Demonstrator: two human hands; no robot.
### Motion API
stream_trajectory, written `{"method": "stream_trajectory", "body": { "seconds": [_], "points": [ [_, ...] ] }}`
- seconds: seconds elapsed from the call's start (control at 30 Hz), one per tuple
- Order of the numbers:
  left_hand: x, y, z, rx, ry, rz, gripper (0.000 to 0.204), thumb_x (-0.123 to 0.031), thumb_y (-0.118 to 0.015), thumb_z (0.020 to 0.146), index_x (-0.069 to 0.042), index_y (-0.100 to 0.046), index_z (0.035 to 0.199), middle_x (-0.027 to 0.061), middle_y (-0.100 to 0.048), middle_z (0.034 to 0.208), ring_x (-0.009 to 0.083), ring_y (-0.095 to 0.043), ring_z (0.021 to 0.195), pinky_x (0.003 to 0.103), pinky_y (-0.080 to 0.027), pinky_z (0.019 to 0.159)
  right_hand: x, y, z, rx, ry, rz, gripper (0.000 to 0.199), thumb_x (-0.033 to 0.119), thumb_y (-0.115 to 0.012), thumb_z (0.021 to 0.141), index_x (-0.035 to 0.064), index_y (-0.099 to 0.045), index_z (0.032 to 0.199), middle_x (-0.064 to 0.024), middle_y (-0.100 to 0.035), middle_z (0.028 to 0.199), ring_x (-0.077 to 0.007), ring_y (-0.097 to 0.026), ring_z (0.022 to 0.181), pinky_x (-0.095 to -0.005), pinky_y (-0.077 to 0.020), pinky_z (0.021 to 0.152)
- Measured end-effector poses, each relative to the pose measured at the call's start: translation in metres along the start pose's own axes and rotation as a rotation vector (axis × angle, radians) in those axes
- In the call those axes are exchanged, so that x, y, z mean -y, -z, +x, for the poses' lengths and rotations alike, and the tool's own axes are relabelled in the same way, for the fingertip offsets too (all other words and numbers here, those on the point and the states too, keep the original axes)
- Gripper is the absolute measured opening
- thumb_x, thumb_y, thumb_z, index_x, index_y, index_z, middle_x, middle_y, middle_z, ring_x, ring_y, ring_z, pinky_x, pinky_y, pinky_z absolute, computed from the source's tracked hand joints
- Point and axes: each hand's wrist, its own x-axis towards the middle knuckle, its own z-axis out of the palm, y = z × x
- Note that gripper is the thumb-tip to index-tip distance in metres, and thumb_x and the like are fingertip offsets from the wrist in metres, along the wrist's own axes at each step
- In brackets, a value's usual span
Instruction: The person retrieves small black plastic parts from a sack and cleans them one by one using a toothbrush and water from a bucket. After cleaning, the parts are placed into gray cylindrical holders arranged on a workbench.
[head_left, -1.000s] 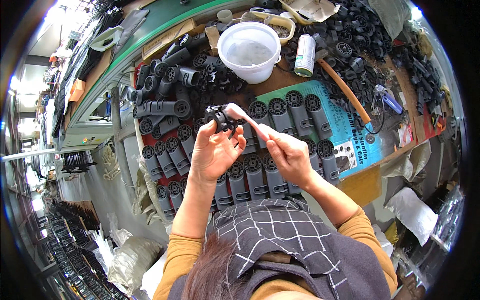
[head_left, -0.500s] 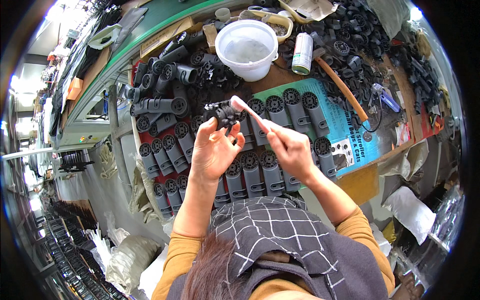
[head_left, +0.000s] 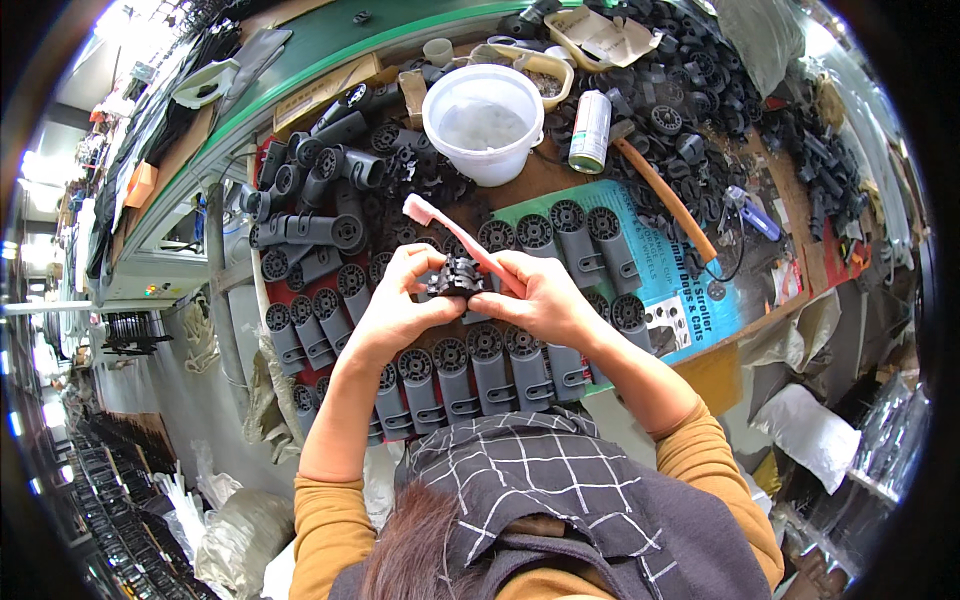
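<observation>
Black part held up over the bench, between both hands, just above rows of grey wheeled pieces. Left hand curled closed around its left side, fingers on top. Right hand pinches the part's right side and also grips a pink toothbrush, bristle head pointing far-left, handle running under the fingers.

Bench: brown top, crowded. Teal printed sheet lies right of centre under some grey pieces. Near edge of bench sits just in front of the person's chest; left edge drops to a grey floor and an aisle with bags and crates.

Far of the hands: white bucket, a spray can to its right, an orange-handled tool slanting right. Black tubes piled far-left. Heaps of black wheels fill far-right. Little bare surface; free room is only the air above the grey rows.
</observation>
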Motion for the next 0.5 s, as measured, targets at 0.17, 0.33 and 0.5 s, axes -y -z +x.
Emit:
{"method": "stream_trajectory", "body": {
  "seconds": [0.17,0.33,0.5],
  "points": [
    [0.02,0.002,-0.009,-0.161,0.077,-0.462,0.046,-0.004,-0.074,0.072,-0.007,-0.055,0.114,-0.0006,-0.057,0.104,0.0088,-0.055,0.095,0.026,-0.045,0.087,0.0,0.049,0.045,-0.285,0.068,-0.434,0.023,0.02,-0.06,0.094,0.0126,-0.065,0.114,-0.0114,-0.07,0.08,-0.0186,-0.067,0.07,-0.0325,-0.0514,0.065],
    [0.037,0.002,-0.016,-0.26,0.103,-0.652,0.044,-0.003,-0.072,0.075,-0.006,-0.055,0.116,-0.0004,-0.061,0.101,0.0081,-0.058,0.089,0.025,-0.048,0.084,-0.021,0.092,0.104,-0.095,0.004,-0.861,0.027,0.029,-0.056,0.094,0.0077,-0.07,0.103,-0.0158,-0.069,0.09,-0.0349,-0.066,0.083,-0.0416,-0.051,0.076],
    [0.056,0.009,-0.011,-0.271,0.0,-0.821,0.037,-0.006,-0.068,0.078,-0.007,-0.058,0.113,-0.0026,-0.061,0.098,0.0069,-0.056,0.091,0.024,-0.043,0.087,-0.017,0.07,0.115,-0.11,0.127,-0.586,0.024,0.022,-0.057,0.094,0.0052,-0.069,0.107,-0.0108,-0.069,0.079,-0.0224,-0.064,0.067,-0.0331,-0.0503,0.065]
  ]
}}
